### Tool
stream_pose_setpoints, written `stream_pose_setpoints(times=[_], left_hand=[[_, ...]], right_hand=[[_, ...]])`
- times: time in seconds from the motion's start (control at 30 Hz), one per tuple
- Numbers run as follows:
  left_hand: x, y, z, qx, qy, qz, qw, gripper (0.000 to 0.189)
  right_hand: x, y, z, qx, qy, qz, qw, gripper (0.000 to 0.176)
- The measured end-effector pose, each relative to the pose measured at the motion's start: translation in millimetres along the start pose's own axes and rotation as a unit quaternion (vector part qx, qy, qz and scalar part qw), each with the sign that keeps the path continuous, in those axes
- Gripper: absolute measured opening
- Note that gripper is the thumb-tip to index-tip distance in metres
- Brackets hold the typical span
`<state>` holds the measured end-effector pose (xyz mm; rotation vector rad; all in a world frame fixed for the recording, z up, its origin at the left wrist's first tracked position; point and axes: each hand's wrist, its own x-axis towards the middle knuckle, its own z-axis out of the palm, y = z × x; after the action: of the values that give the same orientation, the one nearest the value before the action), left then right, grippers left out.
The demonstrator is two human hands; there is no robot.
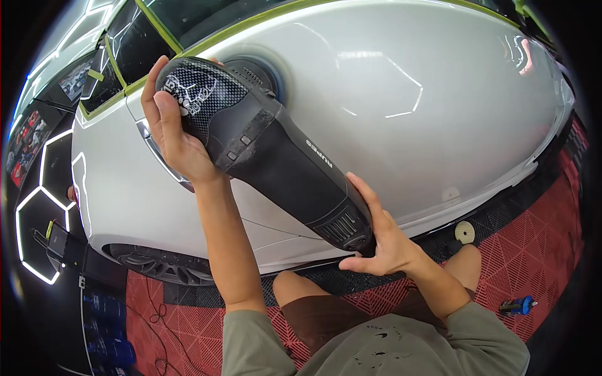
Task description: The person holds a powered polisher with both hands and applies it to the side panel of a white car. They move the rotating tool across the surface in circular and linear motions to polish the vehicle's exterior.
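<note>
A black polishing machine (295, 169) runs diagonally across the middle of the head view. Its round pad (266, 72) rests at the white car door (401, 119), largely hidden behind the machine's head. My left hand (179, 135) is wrapped round the carbon-patterned head, with its fingers on the far side and the thumb on top. At the lower end, my right hand (384, 235) holds the rear of the body near the vents, the thumb below and the fingers along the upper side.
Green masking tape (163, 28) edges the car windows. A car wheel (160, 263) is at lower left. On the red tiled floor (527, 250) lie a pale round pad (464, 232), a blue-capped bottle (518, 306) and a cable (160, 313). Blue water jugs (113, 351) stand at lower left.
</note>
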<state>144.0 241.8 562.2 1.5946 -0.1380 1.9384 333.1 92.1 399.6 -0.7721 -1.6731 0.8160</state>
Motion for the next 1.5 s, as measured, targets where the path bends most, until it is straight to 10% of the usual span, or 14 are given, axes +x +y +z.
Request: stream_pose_setpoints(times=[0.43,1.03,1.13,1.5], left_hand=[[-18,0,-9,0.037,0.007,0.009,0.999,0.05],[-51,-103,273,-0.037,-0.076,-0.066,0.994,0.033],[-59,-122,310,-0.08,-0.109,-0.088,0.987,0.031],[-92,-115,326,0.041,-0.164,-0.096,0.981,0.042]], right_hand=[[-3,4,-15,-0.006,-0.033,0.044,0.998,0.107],[-131,9,-196,-0.128,0.181,-0.02,0.975,0.107],[-155,13,-209,0.055,0.241,0.13,0.96,0.105],[-203,64,-190,0.077,0.304,0.14,0.939,0.08]])
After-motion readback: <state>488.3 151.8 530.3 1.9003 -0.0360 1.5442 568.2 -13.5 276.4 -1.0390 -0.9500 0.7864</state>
